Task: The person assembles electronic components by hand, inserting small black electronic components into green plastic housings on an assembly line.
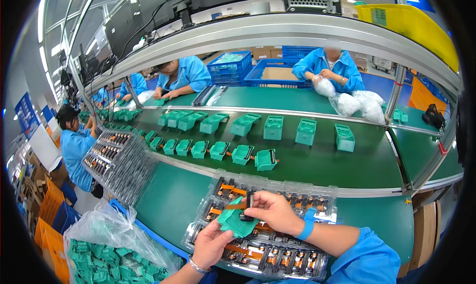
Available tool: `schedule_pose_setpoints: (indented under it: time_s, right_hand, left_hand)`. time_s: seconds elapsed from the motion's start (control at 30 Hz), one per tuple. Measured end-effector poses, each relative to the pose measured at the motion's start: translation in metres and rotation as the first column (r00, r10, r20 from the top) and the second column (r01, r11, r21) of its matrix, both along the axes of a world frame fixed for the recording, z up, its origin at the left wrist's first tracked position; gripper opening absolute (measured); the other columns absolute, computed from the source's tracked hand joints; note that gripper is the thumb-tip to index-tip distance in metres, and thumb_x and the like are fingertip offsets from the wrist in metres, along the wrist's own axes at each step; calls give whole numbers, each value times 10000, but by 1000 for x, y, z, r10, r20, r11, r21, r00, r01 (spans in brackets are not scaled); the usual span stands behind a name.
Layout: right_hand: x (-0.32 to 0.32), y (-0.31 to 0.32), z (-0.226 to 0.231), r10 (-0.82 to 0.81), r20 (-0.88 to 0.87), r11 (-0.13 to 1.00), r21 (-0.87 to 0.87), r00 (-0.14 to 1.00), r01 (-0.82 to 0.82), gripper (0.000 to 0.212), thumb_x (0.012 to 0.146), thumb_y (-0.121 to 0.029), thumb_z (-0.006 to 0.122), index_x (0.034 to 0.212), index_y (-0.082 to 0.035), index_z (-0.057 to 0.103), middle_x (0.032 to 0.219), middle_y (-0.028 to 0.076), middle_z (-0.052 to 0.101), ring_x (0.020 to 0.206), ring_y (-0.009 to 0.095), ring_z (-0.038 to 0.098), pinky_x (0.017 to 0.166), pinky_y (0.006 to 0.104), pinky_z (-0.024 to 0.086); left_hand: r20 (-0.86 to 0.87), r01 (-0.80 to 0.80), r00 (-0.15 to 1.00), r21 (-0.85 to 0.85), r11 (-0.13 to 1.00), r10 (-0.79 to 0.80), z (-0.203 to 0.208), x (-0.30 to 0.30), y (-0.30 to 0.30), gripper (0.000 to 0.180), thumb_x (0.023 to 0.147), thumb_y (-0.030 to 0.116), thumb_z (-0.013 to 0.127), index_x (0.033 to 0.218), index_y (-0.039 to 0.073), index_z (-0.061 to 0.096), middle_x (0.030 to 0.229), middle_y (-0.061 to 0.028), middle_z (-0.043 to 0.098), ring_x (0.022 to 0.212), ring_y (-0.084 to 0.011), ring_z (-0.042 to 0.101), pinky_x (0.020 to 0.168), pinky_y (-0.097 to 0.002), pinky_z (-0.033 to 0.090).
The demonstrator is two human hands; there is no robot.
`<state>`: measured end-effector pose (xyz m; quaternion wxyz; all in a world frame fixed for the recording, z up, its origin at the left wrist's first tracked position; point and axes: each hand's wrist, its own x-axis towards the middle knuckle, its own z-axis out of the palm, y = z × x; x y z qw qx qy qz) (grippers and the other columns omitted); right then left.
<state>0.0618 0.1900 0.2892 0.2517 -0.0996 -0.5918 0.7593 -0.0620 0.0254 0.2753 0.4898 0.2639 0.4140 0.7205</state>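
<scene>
My left hand (210, 244) grips a green plastic housing (237, 223) by its near edge. Between the fingertips of my right hand (277, 212) is a black part with an orange flat ribbon cable (236, 206), placed at the housing's upper side; whether it is seated there I cannot tell. Both hands are over a clear plastic tray (325, 190) with rows of black parts and orange ribbons (243, 252). A blue strap (309, 223) circles my right wrist. My fingers partly cover the housing and the black part.
Beyond the tray, a green conveyor belt (317, 167) carries two rows of green housings (266, 160). Stacked clear trays (134, 167) stand left. A bag of green housings (119, 264) is at lower left. A metal frame bar (267, 28) crosses above. Several co-workers in blue sit beyond and left.
</scene>
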Motion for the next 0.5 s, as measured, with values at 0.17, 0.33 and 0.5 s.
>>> schedule_pose_setpoints:
  time_s: [0.17,0.33,0.5]
  right_hand:
    - [11,9,6,-207,45,971,129,977,200,227,854,15,583,1080,13,614,980,45,627,861,111,592,798,246,474]
    - [28,5,33,-315,-31,799,532,949,282,198,802,-42,669,987,14,629,820,43,583,722,119,564,667,238,469]
    - [29,0,28,-317,16,748,619,948,240,209,783,-77,689,972,-7,636,811,69,584,703,149,579,621,265,485]
  left_hand:
    - [90,-81,993,-21,997,82,-2,1,7,385,895,19,534,1262,-43,435,1199,-126,538,1095,-246,553,921,-411,487]
    - [-28,-181,983,-52,982,179,-10,5,5,458,877,-18,559,1304,-32,393,1236,-126,509,1137,-212,515,968,-370,440]
    - [-255,-189,947,47,981,195,-14,9,4,524,837,-62,602,1312,-25,383,1252,-115,498,1172,-200,481,975,-344,424]
